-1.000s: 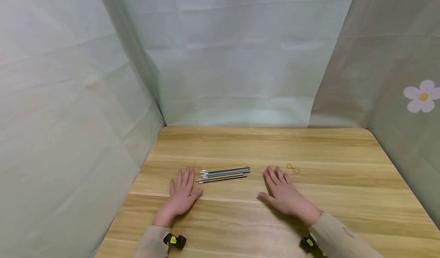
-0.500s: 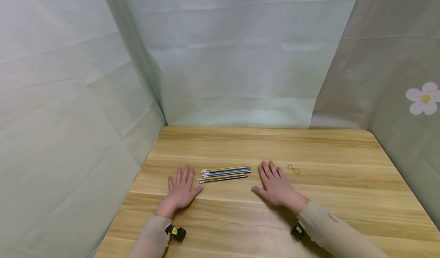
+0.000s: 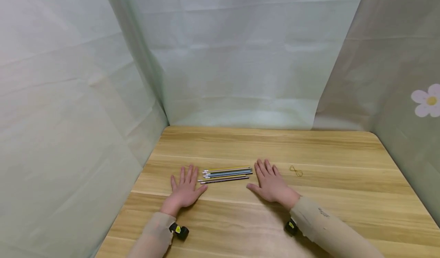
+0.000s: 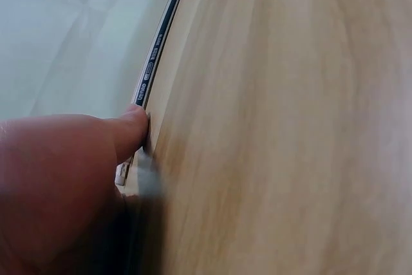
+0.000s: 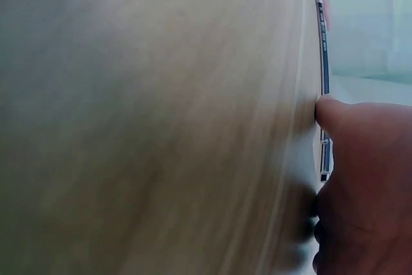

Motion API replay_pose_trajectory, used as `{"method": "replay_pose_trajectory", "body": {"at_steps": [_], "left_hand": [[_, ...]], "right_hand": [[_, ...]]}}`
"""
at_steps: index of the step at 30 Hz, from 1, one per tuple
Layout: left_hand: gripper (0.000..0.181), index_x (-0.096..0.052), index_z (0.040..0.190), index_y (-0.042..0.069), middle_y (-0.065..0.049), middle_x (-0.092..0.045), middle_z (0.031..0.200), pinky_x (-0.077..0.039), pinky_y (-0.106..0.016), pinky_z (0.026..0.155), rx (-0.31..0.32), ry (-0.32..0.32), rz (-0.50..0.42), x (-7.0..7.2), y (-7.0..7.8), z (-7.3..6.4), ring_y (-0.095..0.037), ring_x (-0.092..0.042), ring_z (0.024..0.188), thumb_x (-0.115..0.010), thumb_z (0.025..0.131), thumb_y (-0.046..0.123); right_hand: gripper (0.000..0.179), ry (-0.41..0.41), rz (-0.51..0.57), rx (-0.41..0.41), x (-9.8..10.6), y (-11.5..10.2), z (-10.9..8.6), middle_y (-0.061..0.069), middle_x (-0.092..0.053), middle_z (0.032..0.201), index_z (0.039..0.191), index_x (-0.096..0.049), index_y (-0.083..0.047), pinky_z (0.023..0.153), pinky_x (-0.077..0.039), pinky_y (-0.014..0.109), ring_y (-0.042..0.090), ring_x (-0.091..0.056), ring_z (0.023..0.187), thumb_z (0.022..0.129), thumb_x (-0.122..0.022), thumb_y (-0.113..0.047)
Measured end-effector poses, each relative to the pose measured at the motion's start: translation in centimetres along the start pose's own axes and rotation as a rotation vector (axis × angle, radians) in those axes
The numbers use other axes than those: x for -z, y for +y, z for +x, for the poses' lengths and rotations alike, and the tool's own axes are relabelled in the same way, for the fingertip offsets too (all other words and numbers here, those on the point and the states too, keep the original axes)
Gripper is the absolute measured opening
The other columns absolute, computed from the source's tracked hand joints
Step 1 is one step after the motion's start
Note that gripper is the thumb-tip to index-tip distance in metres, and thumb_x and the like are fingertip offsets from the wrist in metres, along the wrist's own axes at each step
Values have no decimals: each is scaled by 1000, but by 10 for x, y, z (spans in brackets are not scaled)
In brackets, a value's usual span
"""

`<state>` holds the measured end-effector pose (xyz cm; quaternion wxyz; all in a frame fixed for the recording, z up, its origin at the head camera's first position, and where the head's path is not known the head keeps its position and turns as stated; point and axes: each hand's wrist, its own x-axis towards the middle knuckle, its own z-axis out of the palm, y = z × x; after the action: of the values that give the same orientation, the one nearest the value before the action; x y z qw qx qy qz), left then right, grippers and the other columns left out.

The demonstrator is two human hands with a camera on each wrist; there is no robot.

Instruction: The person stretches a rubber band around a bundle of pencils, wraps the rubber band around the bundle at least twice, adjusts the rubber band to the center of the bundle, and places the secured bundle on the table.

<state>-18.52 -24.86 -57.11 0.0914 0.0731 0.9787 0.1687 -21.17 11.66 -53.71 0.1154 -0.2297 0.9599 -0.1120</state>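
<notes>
Several pencils [image 3: 227, 173] lie side by side on the wooden table, their eraser ends to the left. My left hand [image 3: 185, 191] rests palm down with fingers spread, just left of those eraser ends. On the other side, my right hand [image 3: 272, 184] lies flat close to the opposite ends, fingers straight and thumb out to the left. Neither hand holds anything. A thin yellowish rubber band [image 3: 296, 170], twisted into a figure eight, lies right of the right hand. In the left wrist view, the thumb hides part of a dark pencil [image 4: 154, 56] with printed lettering.
The wooden table [image 3: 240, 227] has rounded far corners. Pale cloth walls [image 3: 237, 59] stand behind it and along both sides, with a printed flower [image 3: 426, 100] on the right one. Small black wrist cameras [image 3: 182, 233] sit at the sleeves.
My right hand has slid left across the table, from near the rubber band to beside the pencil ends. The left hand stays nearly where it was. The view has shifted slightly.
</notes>
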Motion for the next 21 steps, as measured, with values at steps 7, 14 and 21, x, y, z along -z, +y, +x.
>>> {"method": "replay_pose_trajectory", "body": {"at_steps": [7,14,21], "left_hand": [[104,-10,170,1,-22,6,177,22,-77,111,-9,22,-37,3,13,-1,-47,16,160,-35,104,77],[103,-7,170,2,-20,9,177,24,-75,111,0,20,-11,-4,12,4,-45,19,159,-36,104,76],[102,-4,170,2,-18,11,177,21,-75,113,-6,-2,4,-6,17,8,-44,19,159,-40,105,72]], "right_hand": [[96,-3,1,-12,-3,-6,8,21,-3,176,169,-15,2,128,-6,60,42,2,162,108,-41,-68],[99,-10,4,-22,-1,-12,10,23,-3,176,168,-13,3,128,-5,59,42,3,162,107,-41,-69],[102,-10,3,-13,-6,-10,16,22,0,176,169,-11,2,128,-2,58,41,5,162,105,-40,-74]]}}
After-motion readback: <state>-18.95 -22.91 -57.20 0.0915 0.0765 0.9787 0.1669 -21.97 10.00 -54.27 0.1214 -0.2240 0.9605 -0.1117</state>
